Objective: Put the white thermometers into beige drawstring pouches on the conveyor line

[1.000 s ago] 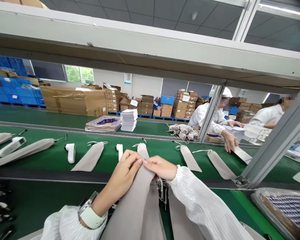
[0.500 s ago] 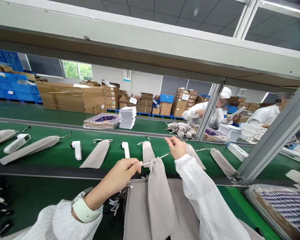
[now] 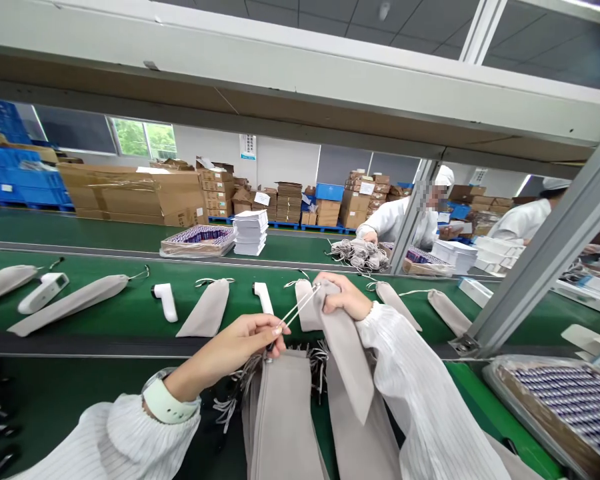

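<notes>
My right hand (image 3: 344, 297) is closed round the gathered top of a grey drawstring pouch (image 3: 349, 357), whose body hangs down at a slant. My left hand (image 3: 257, 335) pinches the pouch's white drawstring (image 3: 300, 307), which runs taut between the two hands. Beneath them lie stacks of flat grey pouches (image 3: 287, 413) with loose cords at their far ends. On the green belt just beyond sit a white handheld device (image 3: 263, 297) with a dark tip and another grey pouch (image 3: 307, 308).
Along the green belt (image 3: 145, 333) lie more filled pouches (image 3: 207, 310) and white devices (image 3: 166, 302). A metal post (image 3: 525, 257) rises at the right, beside a tray of striped items (image 3: 565, 407). An overhead shelf (image 3: 280, 73) spans the view. Two people in white work across the line.
My right hand has gone from pulling one cord end to gripping the pouch's neck. My left hand now draws the string out toward the left. The pouch has lifted and swung right.
</notes>
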{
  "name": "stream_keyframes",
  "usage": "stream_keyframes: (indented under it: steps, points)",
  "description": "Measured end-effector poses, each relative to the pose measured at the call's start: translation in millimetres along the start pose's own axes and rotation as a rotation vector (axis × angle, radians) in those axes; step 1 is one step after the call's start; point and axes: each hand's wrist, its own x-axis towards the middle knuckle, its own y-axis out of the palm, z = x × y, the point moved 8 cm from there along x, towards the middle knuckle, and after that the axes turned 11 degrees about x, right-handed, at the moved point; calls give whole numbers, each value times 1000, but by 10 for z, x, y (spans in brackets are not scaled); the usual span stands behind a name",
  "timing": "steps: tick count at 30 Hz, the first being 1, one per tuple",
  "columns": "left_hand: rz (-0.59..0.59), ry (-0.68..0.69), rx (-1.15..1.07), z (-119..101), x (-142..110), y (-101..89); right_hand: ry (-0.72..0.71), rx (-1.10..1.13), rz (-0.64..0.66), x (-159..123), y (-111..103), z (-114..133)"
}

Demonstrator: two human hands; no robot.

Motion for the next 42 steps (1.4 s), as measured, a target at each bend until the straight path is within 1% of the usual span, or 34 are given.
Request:
stream_keyframes:
  steps: [1, 3, 5, 9, 11, 13, 15, 16, 17, 18, 19, 20, 21, 22, 23, 24, 25, 26, 28, 29, 30, 32, 34, 36, 38, 40, 42]
  points:
    - [4, 3, -18, 6, 8, 1, -1, -5, -22, -11, -75, 30]
    - [-11, -2, -42, 30, 24, -9, 12, -29, -34, -26, -143, 47]
    - [-28, -2, -31, 49, 34, -20, 37, -51, -30, -25, -144, 14]
    - [-4, 19, 72, 67, 42, 6, 63, -64, -35, -4, -113, -59]
    - [-32, 24, 99, 85, 53, 0, 73, -72, -24, -4, -83, -66]
    - [-89, 18, 110, 117, 68, -27, 86, -85, 27, -15, -24, -57]
    - [-135, 4, 143, 151, 81, -56, 98, -88, 140, -41, 64, -43]
    - [-142, -1, 176, 161, 85, -64, 95, -69, 192, -58, 87, -29]
    - [-140, -7, 217, 169, 86, -68, 75, -35, 198, -69, 59, -2]
    - [-130, -15, 261, 172, 85, -69, 32, 0, 126, -69, -51, 41]
    - [-128, -19, 312, 169, 78, -77, -32, 12, -49, -76, -263, 97]
    - [-132, -14, 377, 153, 67, -86, -108, -5, -295, -128, -545, 160]
    - [-133, -1, 458, 129, 53, -85, -189, -40, -567, -244, -836, 225]
    - [-127, 17, 549, 101, 36, -72, -239, -110, -813, -395, -1079, 271]
    - [-115, 38, 646, 72, 17, -45, -234, -220, -1000, -528, -1254, 290]
    - [-101, 60, 746, 44, -5, -9, -166, -361, -1108, -608, -1369, 277]
    - [-95, 78, 846, 20, -30, 27, -42, -521, -1135, -629, -1440, 222]
    - [-102, 91, 940, -2, -56, 56, 116, -682, -1103, -614, -1480, 123]
    - [-149, 107, 1090, -41, -110, 97, 405, -956, -983, -572, -1495, -139]
    - [-160, 111, 1138, -48, -132, 124, 486, -1026, -918, -548, -1475, -273]
    - [-157, 110, 1168, -42, -149, 155, 532, -1069, -869, -526, -1449, -390]
    - [-134, 109, 1191, -16, -170, 220, 568, -1127, -826, -494, -1400, -551]
    - [-132, 123, 1205, -12, -177, 264, 572, -1165, -803, -444, -1346, -626]
    - [-142, 132, 1199, -26, -173, 282, 515, -1141, -719, -302, -1217, -671]
    - [-141, 117, 1169, -35, -164, 281, 429, -1071, -552, -67, -965, -752]
    - [-137, 83, 1150, -32, -156, 270, 387, -996, -389, 174, -652, -900]
    - [-142, 60, 1156, -25, -151, 261, 407, -945, -312, 358, -404, -1084]
